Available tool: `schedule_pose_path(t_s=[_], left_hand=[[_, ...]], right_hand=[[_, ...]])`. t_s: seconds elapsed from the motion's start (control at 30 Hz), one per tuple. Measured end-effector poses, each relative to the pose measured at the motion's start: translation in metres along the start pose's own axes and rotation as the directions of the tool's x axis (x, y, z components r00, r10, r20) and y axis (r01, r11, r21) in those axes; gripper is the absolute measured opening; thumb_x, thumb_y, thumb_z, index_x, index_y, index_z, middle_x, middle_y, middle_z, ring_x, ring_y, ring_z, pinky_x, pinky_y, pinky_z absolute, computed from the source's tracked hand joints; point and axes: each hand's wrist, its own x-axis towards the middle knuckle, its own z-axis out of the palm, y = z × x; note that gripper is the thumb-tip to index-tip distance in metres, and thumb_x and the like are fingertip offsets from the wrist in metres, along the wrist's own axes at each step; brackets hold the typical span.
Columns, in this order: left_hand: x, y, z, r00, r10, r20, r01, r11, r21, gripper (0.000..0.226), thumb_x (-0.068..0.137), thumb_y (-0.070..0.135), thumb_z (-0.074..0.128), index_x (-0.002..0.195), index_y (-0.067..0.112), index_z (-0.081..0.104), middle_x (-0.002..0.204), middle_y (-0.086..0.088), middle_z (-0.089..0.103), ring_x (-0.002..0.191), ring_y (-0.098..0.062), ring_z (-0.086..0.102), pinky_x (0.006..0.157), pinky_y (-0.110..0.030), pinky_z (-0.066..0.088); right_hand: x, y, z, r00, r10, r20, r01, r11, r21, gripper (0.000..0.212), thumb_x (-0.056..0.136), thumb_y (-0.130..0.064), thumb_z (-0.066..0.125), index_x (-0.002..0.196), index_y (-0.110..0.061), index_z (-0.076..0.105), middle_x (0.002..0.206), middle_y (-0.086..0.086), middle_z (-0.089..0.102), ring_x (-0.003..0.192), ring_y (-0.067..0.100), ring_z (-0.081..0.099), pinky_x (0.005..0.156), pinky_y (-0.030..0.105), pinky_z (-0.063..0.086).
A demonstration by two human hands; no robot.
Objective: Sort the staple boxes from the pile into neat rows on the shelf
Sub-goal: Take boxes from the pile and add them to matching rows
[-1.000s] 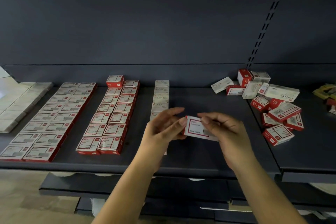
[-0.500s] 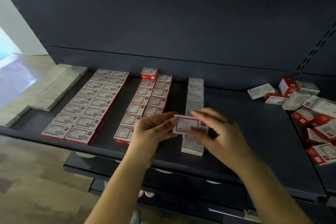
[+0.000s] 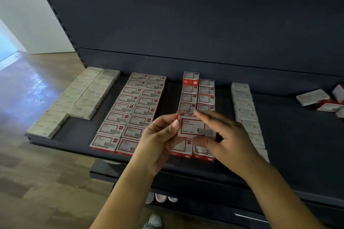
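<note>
- While both hands pinch it, left hand (image 3: 158, 135) and right hand (image 3: 229, 135) hold one red staple box (image 3: 193, 126) above the second red row (image 3: 197, 98).
- Beyond, on the shelf (image 3: 297, 145), four blocks of rows lie neat.
- Far right, the loose pile (image 3: 320, 98) remains unsorted; most looks done.

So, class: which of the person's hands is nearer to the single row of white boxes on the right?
Right. The right hand lies just beside the white row; the left hand is further away, across the held red-and-white box.
</note>
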Motion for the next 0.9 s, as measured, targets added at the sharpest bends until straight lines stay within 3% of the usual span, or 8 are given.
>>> schedule_pose_path(t_s=[0.3,0.43,0.47,0.53,0.57,0.63,0.73,0.9], left_hand=[[0.013,0.050,-0.062,0.995,-0.058,0.077,0.065,0.994,-0.090,0.044,0.039,0.020,0.095,0.076,0.008,0.074,0.084,-0.012,0.071,0.079,-0.022,0.070,0.060,-0.026,0.057],[0.020,0.075,-0.081,0.993,0.100,-0.056,-0.081,0.958,0.277,0.022,0.065,0.018,0.076,0.085,0.012,0.073,0.087,-0.008,0.072,0.082,-0.021,0.068,0.068,-0.026,0.058],[0.023,0.080,-0.086,0.968,0.247,-0.032,-0.197,0.837,0.511,0.025,0.070,0.020,0.075,0.094,0.016,0.071,0.094,-0.004,0.071,0.089,-0.020,0.067,0.074,-0.025,0.057],[0.030,0.089,-0.098,0.859,0.432,0.275,-0.423,0.294,0.857,0.037,0.079,0.030,0.068,0.114,0.021,0.063,0.114,0.004,0.063,0.107,-0.015,0.059,0.089,-0.022,0.049],[0.034,0.092,-0.104,0.805,0.415,0.424,-0.473,0.017,0.881,0.042,0.080,0.029,0.066,0.120,0.019,0.061,0.119,0.004,0.059,0.113,-0.015,0.055,0.093,-0.022,0.044],[0.043,0.100,-0.113,0.778,0.267,0.568,-0.489,-0.309,0.815,0.048,0.075,0.018,0.073,0.121,0.011,0.062,0.120,-0.003,0.060,0.113,-0.023,0.055,0.093,-0.030,0.046],[0.055,0.109,-0.115,0.805,0.110,0.583,-0.468,-0.485,0.739,0.056,0.065,0.009,0.082,0.118,0.006,0.063,0.114,-0.007,0.063,0.106,-0.029,0.059,0.081,-0.043,0.055],[0.075,0.117,-0.107,0.841,0.024,0.540,-0.439,-0.553,0.708,0.046,0.086,0.017,0.064,0.130,0.013,0.052,0.126,-0.001,0.053,0.120,-0.019,0.045,0.091,-0.037,0.049]], right_hand=[[0.049,-0.029,0.047,1.000,-0.002,0.029,0.002,1.000,-0.002,0.062,0.075,-0.028,0.068,0.131,-0.010,0.050,0.118,-0.020,0.045,0.112,-0.013,0.036,0.091,-0.005,0.024],[0.072,-0.030,0.075,0.999,0.034,-0.015,-0.035,0.996,-0.082,0.066,0.076,-0.042,0.066,0.132,-0.011,0.050,0.125,-0.011,0.051,0.116,-0.002,0.043,0.099,0.009,0.031],[0.079,-0.028,0.082,0.998,0.052,-0.019,-0.053,0.994,-0.098,0.065,0.076,-0.040,0.068,0.132,-0.011,0.050,0.129,-0.006,0.053,0.119,0.005,0.046,0.101,0.018,0.035],[0.092,-0.025,0.093,0.996,0.093,-0.004,-0.093,0.989,-0.117,0.065,0.077,-0.035,0.069,0.133,-0.010,0.049,0.134,0.001,0.053,0.124,0.014,0.048,0.104,0.024,0.035],[0.098,-0.024,0.098,0.995,0.101,0.011,-0.099,0.988,-0.116,0.065,0.077,-0.035,0.067,0.134,-0.009,0.048,0.135,0.001,0.052,0.125,0.014,0.047,0.105,0.024,0.035],[0.109,-0.021,0.105,0.990,0.137,0.045,-0.131,0.985,-0.116,0.065,0.080,-0.034,0.066,0.136,-0.010,0.045,0.138,0.000,0.049,0.127,0.011,0.044,0.107,0.023,0.033],[0.125,-0.019,0.113,0.982,0.175,0.075,-0.164,0.977,-0.133,0.062,0.082,-0.027,0.067,0.137,-0.011,0.044,0.139,-0.002,0.048,0.127,0.008,0.042,0.102,0.011,0.027],[0.143,-0.016,0.118,0.981,0.169,0.096,-0.160,0.983,-0.094,0.047,0.084,-0.020,0.067,0.128,-0.016,0.054,0.126,-0.003,0.057,0.106,-0.002,0.047,0.081,-0.006,0.029]])
